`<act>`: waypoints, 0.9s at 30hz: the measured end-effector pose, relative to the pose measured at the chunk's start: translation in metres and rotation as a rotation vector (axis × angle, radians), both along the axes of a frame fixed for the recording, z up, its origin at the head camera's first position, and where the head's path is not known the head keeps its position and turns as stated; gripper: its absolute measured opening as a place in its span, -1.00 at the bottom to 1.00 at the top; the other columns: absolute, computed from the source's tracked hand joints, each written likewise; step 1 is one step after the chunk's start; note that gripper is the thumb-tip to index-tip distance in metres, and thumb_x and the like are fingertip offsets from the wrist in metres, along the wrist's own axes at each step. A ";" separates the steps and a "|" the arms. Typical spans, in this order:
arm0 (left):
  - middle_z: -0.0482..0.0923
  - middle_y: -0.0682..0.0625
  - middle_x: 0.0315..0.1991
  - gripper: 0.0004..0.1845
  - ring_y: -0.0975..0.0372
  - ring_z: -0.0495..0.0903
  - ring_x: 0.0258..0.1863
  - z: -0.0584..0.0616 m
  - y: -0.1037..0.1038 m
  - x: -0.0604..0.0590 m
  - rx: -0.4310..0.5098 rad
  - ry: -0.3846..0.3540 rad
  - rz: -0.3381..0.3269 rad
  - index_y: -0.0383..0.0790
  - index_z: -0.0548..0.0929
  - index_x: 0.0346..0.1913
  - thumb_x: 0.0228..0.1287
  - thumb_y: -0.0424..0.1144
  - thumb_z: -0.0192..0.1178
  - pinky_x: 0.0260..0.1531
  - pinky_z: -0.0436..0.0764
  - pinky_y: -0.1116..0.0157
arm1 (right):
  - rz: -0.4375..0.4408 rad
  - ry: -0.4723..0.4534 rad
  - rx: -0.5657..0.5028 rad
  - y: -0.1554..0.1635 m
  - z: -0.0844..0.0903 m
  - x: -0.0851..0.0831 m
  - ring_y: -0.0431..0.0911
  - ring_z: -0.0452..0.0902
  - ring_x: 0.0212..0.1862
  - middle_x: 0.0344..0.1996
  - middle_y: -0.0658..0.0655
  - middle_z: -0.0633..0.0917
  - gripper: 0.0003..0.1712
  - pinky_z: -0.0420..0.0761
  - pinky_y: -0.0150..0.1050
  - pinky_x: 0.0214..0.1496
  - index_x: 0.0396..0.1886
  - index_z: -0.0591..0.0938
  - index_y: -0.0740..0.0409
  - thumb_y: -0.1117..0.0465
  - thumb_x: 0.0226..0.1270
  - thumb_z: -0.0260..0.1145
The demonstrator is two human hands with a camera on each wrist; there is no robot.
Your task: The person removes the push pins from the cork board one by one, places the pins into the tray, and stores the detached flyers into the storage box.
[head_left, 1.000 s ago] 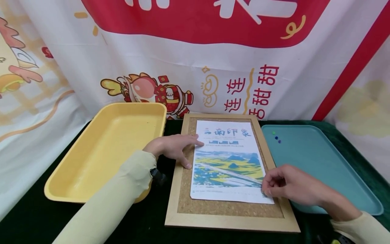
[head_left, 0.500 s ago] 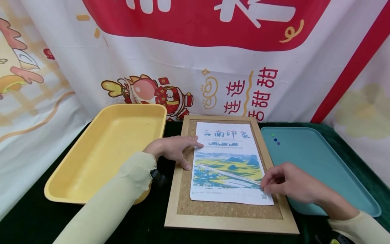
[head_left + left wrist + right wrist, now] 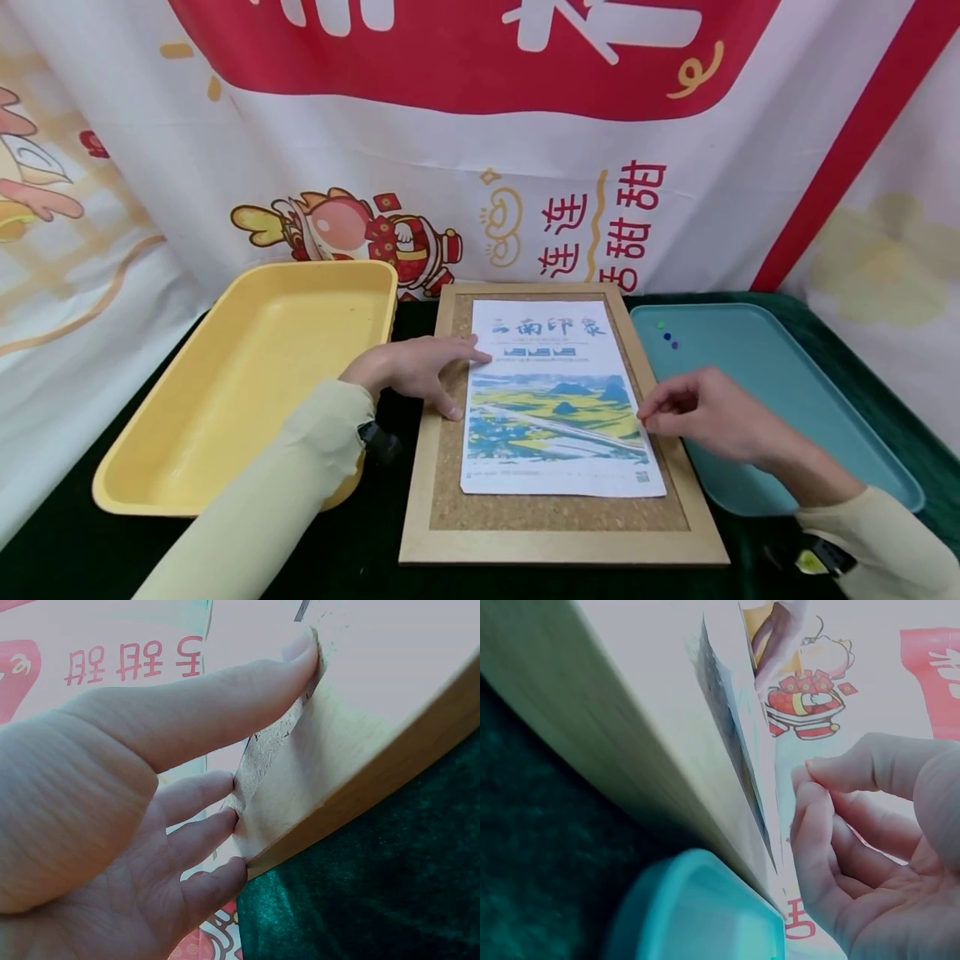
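A white printed sheet [image 3: 558, 400] with a blue and yellow landscape lies on a wood-framed cork board [image 3: 562, 517]. My left hand [image 3: 411, 367] spreads across the board's left side, its fingertips on the sheet's left edge and its thumb on the cork. In the left wrist view the same hand [image 3: 150, 787] has its thumb and fingers extended over the frame. At the sheet's right edge, my right hand [image 3: 712, 417] pinches a tiny red pushpin [image 3: 642, 422] between thumb and forefinger. Most of the pin is hidden by the fingertips; the right wrist view shows this pinch of the hand [image 3: 870, 832].
Left of the board stands a deep yellow tray [image 3: 187, 400]. A shallow teal tray [image 3: 780, 400] lies on the right, partly behind my right arm, with several tiny green and blue pieces [image 3: 667, 336] near its far corner. Dark green cloth [image 3: 390, 533] covers the table before a printed backdrop [image 3: 420, 142].
My right hand has moved up along the sheet's right edge, away from its lower corner, uncovering the small square code there. My left hand keeps its place on the sheet. The head view shifted slightly.
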State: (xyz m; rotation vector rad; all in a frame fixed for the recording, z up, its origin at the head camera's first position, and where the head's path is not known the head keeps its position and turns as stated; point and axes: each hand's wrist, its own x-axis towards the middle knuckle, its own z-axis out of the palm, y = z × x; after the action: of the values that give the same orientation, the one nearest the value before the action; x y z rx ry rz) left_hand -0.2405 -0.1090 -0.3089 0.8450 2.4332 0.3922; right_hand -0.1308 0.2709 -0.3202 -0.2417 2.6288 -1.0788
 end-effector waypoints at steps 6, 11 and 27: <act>-0.13 -0.06 0.78 -0.11 -0.04 -0.14 0.77 -0.001 -0.002 0.001 0.009 0.008 -0.011 0.09 0.33 0.65 0.32 -0.07 0.51 0.71 0.00 -0.16 | -0.090 0.084 0.022 0.007 0.004 -0.006 -0.02 0.55 -0.08 -0.07 0.11 0.77 -0.79 0.64 -0.31 -0.19 -0.02 0.84 0.09 0.14 0.44 0.46; -0.14 -0.07 0.78 -0.10 -0.03 -0.14 0.77 -0.001 0.000 0.001 0.013 0.003 -0.020 0.07 0.32 0.65 0.32 -0.08 0.51 0.71 0.00 -0.14 | -0.147 0.107 0.047 0.017 0.005 -0.011 0.00 0.57 -0.05 0.00 0.17 0.78 -0.73 0.65 -0.27 -0.16 0.05 0.82 0.11 0.11 0.47 0.45; -0.18 -0.05 0.79 -0.09 0.00 -0.17 0.78 0.001 0.001 0.000 0.011 -0.016 -0.004 0.07 0.31 0.66 0.31 -0.13 0.52 0.72 0.00 -0.12 | -0.298 0.153 0.037 0.037 0.001 -0.031 0.08 0.62 0.01 0.13 0.32 0.74 -0.58 0.73 -0.27 -0.13 0.23 0.71 0.22 0.06 0.57 0.36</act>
State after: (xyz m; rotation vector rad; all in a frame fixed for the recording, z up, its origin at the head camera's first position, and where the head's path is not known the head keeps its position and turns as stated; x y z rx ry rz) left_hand -0.2404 -0.1075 -0.3080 0.8478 2.4163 0.4097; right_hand -0.1622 0.3080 -0.3190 0.0839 2.8856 -1.1397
